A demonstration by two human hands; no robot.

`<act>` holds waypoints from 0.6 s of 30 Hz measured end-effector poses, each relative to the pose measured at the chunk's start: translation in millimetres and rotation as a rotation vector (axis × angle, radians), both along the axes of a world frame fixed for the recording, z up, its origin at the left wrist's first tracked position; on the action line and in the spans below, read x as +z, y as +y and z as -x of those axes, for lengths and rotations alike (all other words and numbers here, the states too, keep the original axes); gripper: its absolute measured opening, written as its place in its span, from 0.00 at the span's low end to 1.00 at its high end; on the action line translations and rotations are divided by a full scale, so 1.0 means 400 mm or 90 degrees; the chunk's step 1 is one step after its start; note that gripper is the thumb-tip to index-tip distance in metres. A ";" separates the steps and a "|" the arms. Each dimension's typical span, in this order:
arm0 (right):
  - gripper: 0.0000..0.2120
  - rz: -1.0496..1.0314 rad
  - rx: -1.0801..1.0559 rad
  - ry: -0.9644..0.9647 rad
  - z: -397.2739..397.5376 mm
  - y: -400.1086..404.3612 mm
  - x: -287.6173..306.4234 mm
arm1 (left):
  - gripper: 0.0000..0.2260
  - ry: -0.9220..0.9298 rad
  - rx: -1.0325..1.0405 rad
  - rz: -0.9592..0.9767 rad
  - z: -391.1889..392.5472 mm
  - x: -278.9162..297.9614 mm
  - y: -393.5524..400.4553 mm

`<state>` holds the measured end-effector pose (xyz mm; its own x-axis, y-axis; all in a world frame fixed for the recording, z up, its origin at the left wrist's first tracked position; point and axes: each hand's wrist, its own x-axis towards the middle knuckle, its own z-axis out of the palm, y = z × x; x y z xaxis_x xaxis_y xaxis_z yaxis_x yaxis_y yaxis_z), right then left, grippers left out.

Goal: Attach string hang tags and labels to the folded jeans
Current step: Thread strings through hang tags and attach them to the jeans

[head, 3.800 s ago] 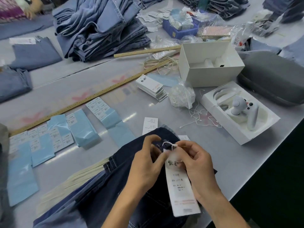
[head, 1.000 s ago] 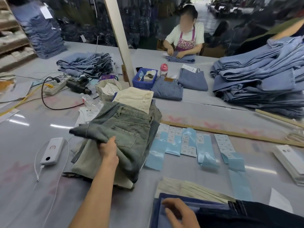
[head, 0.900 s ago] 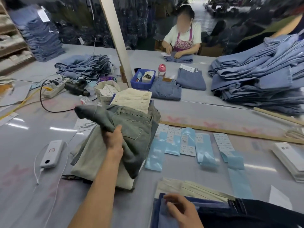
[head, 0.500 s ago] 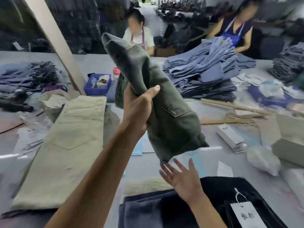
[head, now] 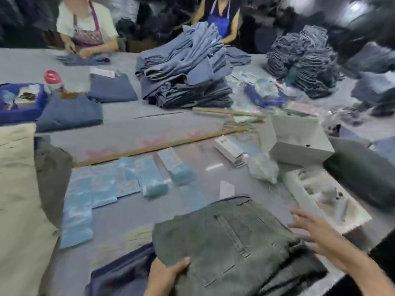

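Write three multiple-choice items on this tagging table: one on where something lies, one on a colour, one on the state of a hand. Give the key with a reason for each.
1. Where do the grey-green jeans lie?
A. on the near stack in front of the person
B. in the white box
C. on the far light-blue pile

2. What colour is the cap of the bottle at far left?
A. green
B. red
C. black

3. How is the right hand?
A. curled round a tag
B. fingers spread, holding nothing
C. out of view

Key: 1 A, they lie flat on top of darker jeans at the near edge; 2 B, the cap shows red beside the blue tray; 3 B, its fingers are spread over the jeans' right edge, while the left hand grips the near-left edge.
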<state>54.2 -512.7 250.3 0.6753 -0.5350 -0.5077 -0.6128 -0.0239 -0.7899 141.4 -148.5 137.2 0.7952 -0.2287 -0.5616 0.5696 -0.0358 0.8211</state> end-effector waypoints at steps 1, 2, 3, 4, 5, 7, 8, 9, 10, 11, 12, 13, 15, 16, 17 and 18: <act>0.13 0.065 0.040 0.087 0.018 0.007 -0.032 | 0.29 0.003 0.000 -0.028 0.019 -0.020 -0.002; 0.12 0.120 0.059 0.116 0.033 0.020 -0.058 | 0.29 0.002 0.013 -0.024 0.020 -0.027 0.000; 0.11 0.149 0.057 0.107 0.036 0.031 -0.074 | 0.27 0.022 0.050 -0.017 0.006 -0.028 -0.009; 0.11 0.173 0.046 0.090 0.028 0.031 -0.081 | 0.24 0.027 0.063 0.000 -0.007 -0.037 -0.013; 0.13 0.208 0.048 0.082 0.013 0.033 -0.079 | 0.22 0.027 0.064 0.017 -0.018 -0.030 -0.018; 0.19 0.293 0.069 0.073 -0.027 0.032 -0.071 | 0.20 0.045 0.089 0.051 -0.025 -0.021 -0.030; 0.22 0.313 0.107 0.079 -0.047 0.043 -0.069 | 0.20 0.055 0.107 0.069 -0.022 -0.016 -0.036; 0.24 0.329 0.166 0.096 -0.068 0.063 -0.071 | 0.20 0.070 0.114 0.070 -0.019 -0.005 -0.041; 0.25 0.333 0.220 0.114 -0.086 0.080 -0.071 | 0.20 0.073 0.115 0.083 -0.015 0.006 -0.039; 0.26 0.324 0.254 0.119 -0.102 0.087 -0.069 | 0.20 0.073 0.113 0.096 -0.012 0.024 -0.037; 0.27 0.291 0.257 0.115 -0.112 0.088 -0.061 | 0.21 0.069 0.107 0.109 -0.009 0.036 -0.032; 0.26 0.243 0.248 0.103 -0.116 0.084 -0.045 | 0.23 0.070 0.103 0.119 -0.008 0.049 -0.026; 0.26 0.172 0.255 0.069 -0.101 0.068 -0.013 | 0.29 0.030 0.087 0.141 0.000 0.068 0.000; 0.26 0.147 0.271 0.054 -0.087 0.061 0.001 | 0.31 0.005 0.080 0.139 0.006 0.071 0.015; 0.26 0.120 0.283 0.043 -0.073 0.059 0.013 | 0.33 -0.009 0.071 0.122 0.013 0.065 0.028; 0.27 0.099 0.293 0.043 -0.062 0.062 0.017 | 0.34 -0.010 0.064 0.092 0.025 0.056 0.036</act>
<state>79.1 -487.8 257.0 0.8277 -0.2611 -0.4966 -0.5607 -0.4194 -0.7140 131.5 -134.2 159.5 0.8268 -0.2249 -0.5156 0.5511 0.1403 0.8225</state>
